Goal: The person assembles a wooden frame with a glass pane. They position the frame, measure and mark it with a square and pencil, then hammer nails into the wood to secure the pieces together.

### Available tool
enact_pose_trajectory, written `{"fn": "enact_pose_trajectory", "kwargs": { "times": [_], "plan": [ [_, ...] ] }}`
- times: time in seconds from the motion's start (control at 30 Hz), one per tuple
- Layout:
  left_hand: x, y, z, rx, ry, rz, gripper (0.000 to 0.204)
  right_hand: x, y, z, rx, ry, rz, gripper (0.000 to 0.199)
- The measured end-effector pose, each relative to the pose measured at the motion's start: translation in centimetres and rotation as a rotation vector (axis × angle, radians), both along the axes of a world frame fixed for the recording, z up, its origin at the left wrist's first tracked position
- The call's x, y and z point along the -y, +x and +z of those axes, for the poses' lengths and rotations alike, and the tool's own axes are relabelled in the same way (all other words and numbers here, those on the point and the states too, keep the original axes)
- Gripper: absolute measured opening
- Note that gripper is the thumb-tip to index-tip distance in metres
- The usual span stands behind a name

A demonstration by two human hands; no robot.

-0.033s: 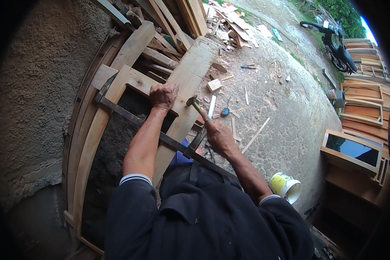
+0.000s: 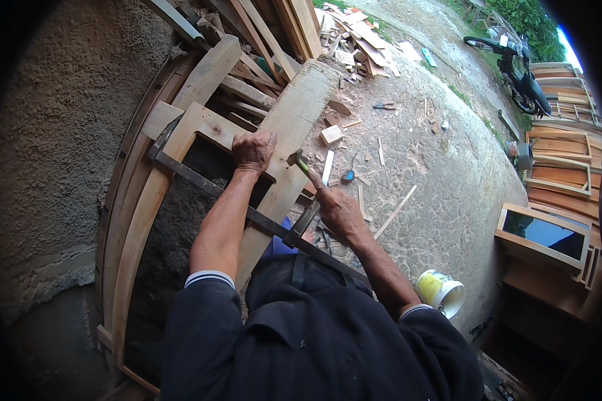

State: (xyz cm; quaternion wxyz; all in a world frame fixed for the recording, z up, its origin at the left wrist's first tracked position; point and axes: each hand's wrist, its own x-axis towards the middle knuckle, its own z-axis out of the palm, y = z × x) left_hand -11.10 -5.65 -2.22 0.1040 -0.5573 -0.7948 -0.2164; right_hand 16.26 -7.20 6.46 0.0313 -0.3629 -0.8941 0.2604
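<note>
Left hand (image 2: 254, 151) lies palm-down, fingers curled, pressing on the joint where a wide upright plank (image 2: 294, 127) crosses the top rail of a curved wooden frame (image 2: 144, 214); it grips nothing beyond the wood beneath it. Right hand (image 2: 338, 210) is closed around the handle of a small hammer (image 2: 299, 162), whose head sits just beside the left hand, over the plank's right edge. Whether the head touches the wood cannot be told.

A long dark metal bar clamp (image 2: 201, 184) runs diagonally across the frame, passing under the left forearm and down toward the person's waist. The frame leans against a rough plastered wall (image 2: 53, 134) on the left. More boards and battens (image 2: 274, 27) are stacked behind the plank.

On the paved ground to the right lie scattered offcuts (image 2: 354, 47), a small wooden block (image 2: 331, 134), thin strips (image 2: 394, 212) and a small blue-handled tool (image 2: 348, 176). A white bucket with a yellow inside (image 2: 440, 291) stands near the right elbow. Finished window frames (image 2: 545, 230) are stacked at the far right, and a motorcycle (image 2: 518, 70) is parked beyond them.
</note>
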Motion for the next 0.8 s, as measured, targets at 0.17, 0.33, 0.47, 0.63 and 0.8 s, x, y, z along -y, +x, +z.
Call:
{"fn": "enact_pose_trajectory", "kwargs": {
  "times": [0.17,0.33,0.47,0.63,0.8],
  "plan": [
    [0.4,0.2,-0.1,-0.001,-0.023,0.004,0.033,0.7,0.5,-1.1,-0.364,0.226,-0.014,0.079],
    [0.3,0.2,-0.1,-0.017,-0.065,0.019,0.034,0.4,0.6,-1.8,-0.104,0.110,0.012,0.080],
    [0.4,0.1,-0.2,0.029,0.028,-0.027,0.034,0.5,0.5,-1.8,-0.436,0.266,0.024,0.079],
    [0.2,0.0,-0.4,0.016,0.007,-0.006,0.035,0.8,0.3,-1.5,-0.011,0.115,0.015,0.077],
    [0.5,0.1,-0.5,0.034,0.022,-0.018,0.031,0.8,0.4,-1.3,0.061,0.074,0.028,0.079]
  ]
}}
